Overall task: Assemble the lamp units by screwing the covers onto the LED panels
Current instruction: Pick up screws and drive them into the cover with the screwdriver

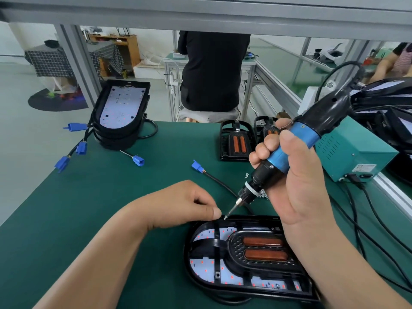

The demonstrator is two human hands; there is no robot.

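Black plastic cover (223, 243) is lying on the LED panel (201, 266) at the near right of the green bench (100, 197). The white board with red dots is showing through the cover's openings, and two amber lenses (263, 241) are sitting in its raised oval.

Left hand (178, 204) is resting at the cover's far left rim with fingers curled, thumb and forefinger pressing together. Whether a screw is between them: too small to tell.

Right hand (298, 181) is wrapping around the blue-barrelled electric screwdriver (303, 133), tilted, its bit (231, 209) pointing down-left. The tip is meeting the rim just beside the left thumb.

Loose screws (263, 195) are lying behind the driver's nose. A blue connector (197, 167) on a black cable is lying further out, mid-bench.

Far centre: spare covers (237, 141) are standing side by side. Far right: a teal power box (356, 150) is sitting at the bench edge. Far left: a stack of panels (121, 103) is trailing blue plugs.

Beyond the bench, a person in black (211, 72) is sitting, back turned.
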